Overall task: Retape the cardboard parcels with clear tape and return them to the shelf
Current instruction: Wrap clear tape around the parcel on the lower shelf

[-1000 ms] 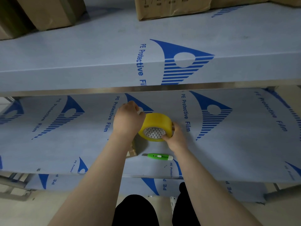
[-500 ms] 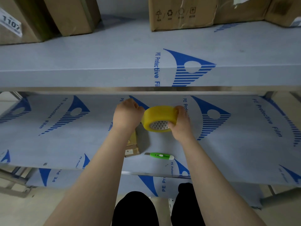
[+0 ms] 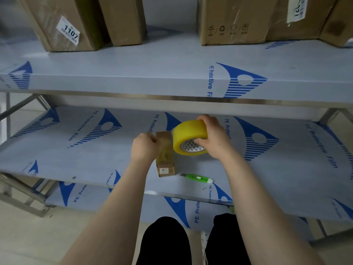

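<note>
A small, long cardboard parcel (image 3: 165,165) lies on the middle shelf (image 3: 267,173), with a white label on its near end. My right hand (image 3: 214,138) grips a yellowish roll of clear tape (image 3: 188,136) just right of the parcel, thumb in the core. A stretch of tape runs from the roll across the parcel's top. My left hand (image 3: 145,148) pinches the tape's free end at the parcel's left side. A green utility knife (image 3: 196,178) lies on the shelf just in front of the parcel.
Several large cardboard boxes stand on the upper shelf (image 3: 172,73), one with a "1107" label (image 3: 69,33), another with handling symbols (image 3: 229,20). The upper shelf's metal edge overhangs just above my hands. A lower shelf (image 3: 172,207) and my legs are below.
My hands have drawn apart. The roll moved right, pulling out tape across the parcel, which is now uncovered. The camera tilted up, showing more of the upper boxes.
</note>
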